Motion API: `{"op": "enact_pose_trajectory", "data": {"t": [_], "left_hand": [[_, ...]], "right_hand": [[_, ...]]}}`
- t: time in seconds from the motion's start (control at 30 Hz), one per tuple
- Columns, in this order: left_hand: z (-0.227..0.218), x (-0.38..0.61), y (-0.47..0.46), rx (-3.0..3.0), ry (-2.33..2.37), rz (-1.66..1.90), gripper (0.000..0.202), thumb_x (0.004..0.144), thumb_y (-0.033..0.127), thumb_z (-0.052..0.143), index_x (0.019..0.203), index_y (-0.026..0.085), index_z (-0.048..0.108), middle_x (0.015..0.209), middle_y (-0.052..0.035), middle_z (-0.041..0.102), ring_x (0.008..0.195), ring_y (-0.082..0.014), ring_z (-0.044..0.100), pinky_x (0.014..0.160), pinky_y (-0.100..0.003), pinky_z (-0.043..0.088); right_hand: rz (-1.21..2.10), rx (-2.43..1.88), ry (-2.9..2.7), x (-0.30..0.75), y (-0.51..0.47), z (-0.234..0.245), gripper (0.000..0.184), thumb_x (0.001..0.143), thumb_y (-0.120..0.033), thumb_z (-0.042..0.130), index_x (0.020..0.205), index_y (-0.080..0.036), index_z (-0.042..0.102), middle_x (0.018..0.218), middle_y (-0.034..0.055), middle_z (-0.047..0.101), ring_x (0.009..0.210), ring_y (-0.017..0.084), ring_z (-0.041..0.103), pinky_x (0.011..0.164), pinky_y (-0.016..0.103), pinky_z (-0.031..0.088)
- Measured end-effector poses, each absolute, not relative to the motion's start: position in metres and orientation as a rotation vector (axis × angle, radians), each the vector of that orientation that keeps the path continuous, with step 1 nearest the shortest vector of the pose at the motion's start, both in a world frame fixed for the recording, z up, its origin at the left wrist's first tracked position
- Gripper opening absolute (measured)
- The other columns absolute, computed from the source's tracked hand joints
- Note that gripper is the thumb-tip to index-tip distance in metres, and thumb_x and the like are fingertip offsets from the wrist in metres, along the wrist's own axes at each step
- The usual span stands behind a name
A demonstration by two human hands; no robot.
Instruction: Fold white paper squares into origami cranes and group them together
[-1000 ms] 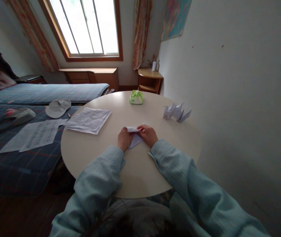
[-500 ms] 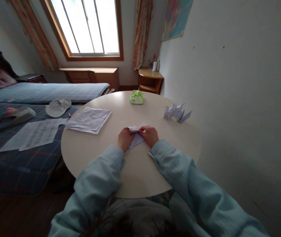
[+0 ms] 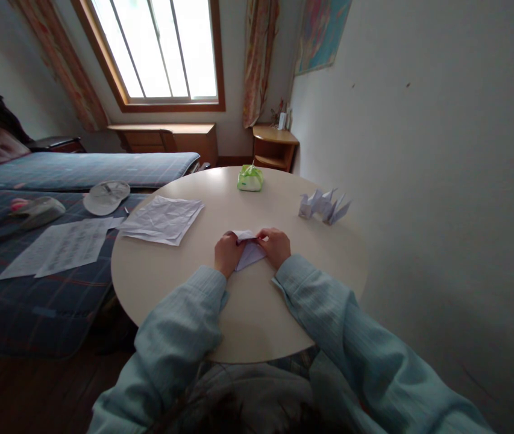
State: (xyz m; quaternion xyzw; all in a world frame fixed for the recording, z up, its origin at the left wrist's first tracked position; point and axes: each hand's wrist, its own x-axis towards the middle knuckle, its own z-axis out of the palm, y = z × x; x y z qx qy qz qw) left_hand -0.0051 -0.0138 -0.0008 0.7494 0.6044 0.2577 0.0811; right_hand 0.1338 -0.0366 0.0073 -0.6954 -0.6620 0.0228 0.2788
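Bed [image 3: 58,181]: fills the left of the view, blue checked cover. Printed sheets [image 3: 58,247] and a pale cap [image 3: 105,197] lie on it.

Round table [image 3: 257,319]: pale top, set against the bed edge and near the wall.

Corner shelf [image 3: 275,146]: wooden, beyond the table. A few small items stand on top, too small to identify.

Paper stack [image 3: 162,219]: creased white sheets, loosely squared, on the table's left part.

Paper figures [image 3: 324,207]: a small group of folded white shapes near the right rim, well apart from the hands.

Green packet [image 3: 250,178]: soft pack at the far rim. A white wisp sticks up from its top, but the contents cannot be made out.

Folded paper [image 3: 248,252]: flat on the table centre, between both hands, with its pointed end toward the person.

Left hand [image 3: 226,254] and right hand [image 3: 276,247]: each closes narrowly on the paper's far edge, fingertips almost meeting at the middle, heels resting on the table.

Handling estimate: very light and thin, stiffened somewhat by its layers. It creases permanently, tears if tugged, and slides easily on the smooth top. Best held at the layered folded edges with the rest pressed flat, as the loose flaps would buckle.
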Motion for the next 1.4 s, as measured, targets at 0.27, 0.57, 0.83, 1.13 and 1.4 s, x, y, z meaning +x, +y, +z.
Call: {"op": "enact_pose_trajectory", "data": {"t": [0.27, 0.57, 0.83, 1.13, 1.4], "left_hand": [[0.0012, -0.0063, -0.0142, 2.302, 1.57, 1.023, 0.015, 0.074, 0.031, 0.053, 0.072, 0.016, 0.054, 0.076, -0.0042, 0.058, 0.07, -0.0138, 0.056, 0.062, -0.023, 0.04], [0.0044, -0.0075, -0.0154, 2.242, 1.538, 1.541, 0.037, 0.067, 0.036, 0.062, 0.096, 0.017, 0.048, 0.098, -0.008, 0.052, 0.096, -0.0203, 0.047, 0.085, -0.033, 0.036], [0.0044, -0.0091, -0.015, 2.474, 1.319, 1.31, 0.017, 0.075, 0.022, 0.055, 0.09, 0.026, 0.062, 0.113, -0.0013, 0.056, 0.11, -0.0168, 0.044, 0.097, -0.033, 0.028], [0.006, -0.0076, -0.0167, 2.445, 1.214, 1.147, 0.021, 0.078, 0.014, 0.047, 0.082, 0.023, 0.066, 0.088, 0.0002, 0.067, 0.087, -0.0118, 0.057, 0.087, -0.026, 0.037], [0.0013, -0.0073, -0.0131, 2.357, 1.342, 1.14, 0.016, 0.078, 0.024, 0.051, 0.088, 0.023, 0.063, 0.089, -0.0006, 0.067, 0.086, -0.0128, 0.058, 0.085, -0.026, 0.04]], "right_hand": [[0.053, -1.88, -1.769, 0.1327, -0.0382, 0.0093, 0.014, 0.076, -0.03, 0.054, 0.076, -0.02, 0.065, 0.08, 0.0032, 0.064, 0.076, 0.014, 0.055, 0.064, 0.023, 0.035], [0.112, -1.904, -1.773, 0.131, -0.0402, 0.0139, 0.015, 0.076, -0.031, 0.055, 0.076, -0.02, 0.064, 0.081, 0.0034, 0.064, 0.077, 0.015, 0.055, 0.064, 0.023, 0.036], [0.102, -1.884, -1.796, 0.1332, -0.0374, 0.0084, 0.012, 0.076, -0.027, 0.054, 0.078, -0.02, 0.064, 0.081, 0.0034, 0.064, 0.077, 0.014, 0.055, 0.065, 0.023, 0.036], [0.119, -1.807, -1.852, 0.1337, -0.0352, 0.0053, 0.018, 0.075, -0.016, 0.05, 0.084, -0.02, 0.065, 0.084, 0.0038, 0.065, 0.08, 0.014, 0.055, 0.071, 0.023, 0.038], [0.099, -1.833, -1.864, 0.1331, -0.0369, 0.0062, 0.019, 0.078, -0.02, 0.046, 0.086, -0.022, 0.063, 0.084, 0.0021, 0.066, 0.079, 0.014, 0.057, 0.066, 0.022, 0.037]]}}
